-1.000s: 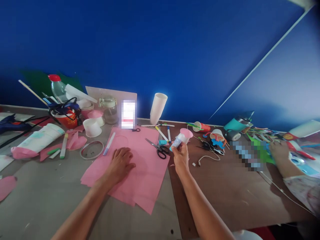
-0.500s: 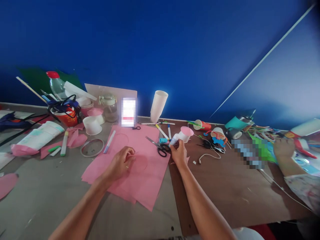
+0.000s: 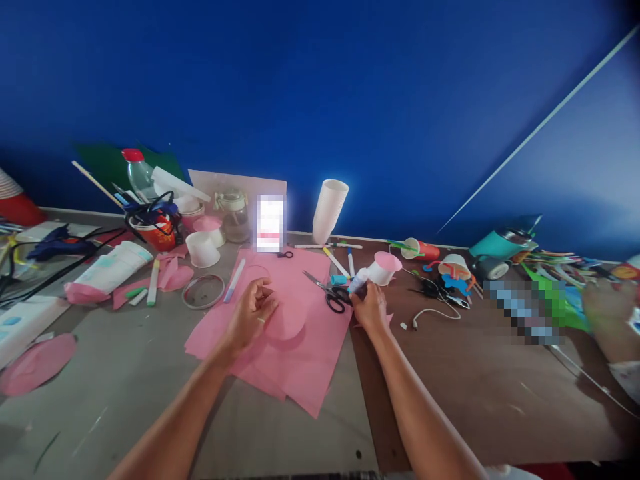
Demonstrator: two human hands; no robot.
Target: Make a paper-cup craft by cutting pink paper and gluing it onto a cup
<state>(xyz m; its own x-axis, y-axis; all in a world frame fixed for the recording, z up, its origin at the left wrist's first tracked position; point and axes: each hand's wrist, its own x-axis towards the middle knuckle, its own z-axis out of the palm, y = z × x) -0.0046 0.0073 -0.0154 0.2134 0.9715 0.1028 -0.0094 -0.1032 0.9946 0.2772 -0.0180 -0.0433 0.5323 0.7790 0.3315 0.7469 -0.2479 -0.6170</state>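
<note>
My left hand (image 3: 253,312) is closed on the edge of a round pink paper disc (image 3: 289,320), holding it just over a stack of pink sheets (image 3: 310,373). My right hand (image 3: 371,307) grips a pale glue stick (image 3: 357,280), partly hidden by the fingers. Beside it a pair of black-handled scissors (image 3: 334,298) lies on the sheets, blades pointing away to the left. A blue cap (image 3: 339,280) sits just beyond the scissors. Right behind the glue stick stands a white paper cup with a pink top (image 3: 385,268).
Markers, white cup pieces (image 3: 203,250), a tape ring (image 3: 203,292) and pink scraps lie to the left. A tall stack of paper cups (image 3: 330,210) and a lit phone (image 3: 270,223) stand by the blue wall. Another person's hand (image 3: 613,320) is at far right, near a teal tumbler (image 3: 500,247).
The pink disc, lying flat under my left fingers before, is now gripped and slightly raised. My right hand still holds the glue stick. The view has shifted left; the other person's hand is moving.
</note>
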